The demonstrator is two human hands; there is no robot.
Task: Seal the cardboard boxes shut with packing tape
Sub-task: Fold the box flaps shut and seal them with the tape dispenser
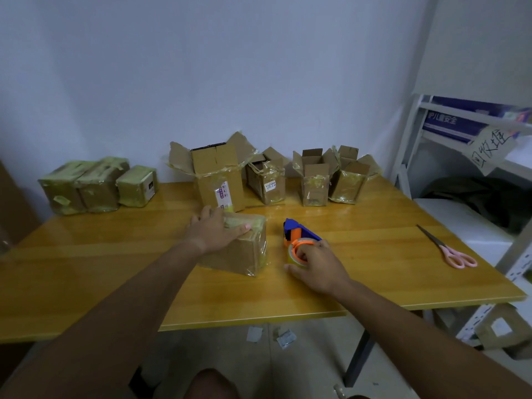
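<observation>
My left hand point(218, 230) lies flat on the taped box point(236, 249); my right hand point(315, 264), just beside it, grips the tape dispenser point(299, 243). I should smooth edges firmly.

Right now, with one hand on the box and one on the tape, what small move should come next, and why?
Probably lift the tape dispenser over to the box. The right hand already grips it on the table, while the left hand rests flat on the box top, steadying it. Four boxes at the back still stand open.
</observation>
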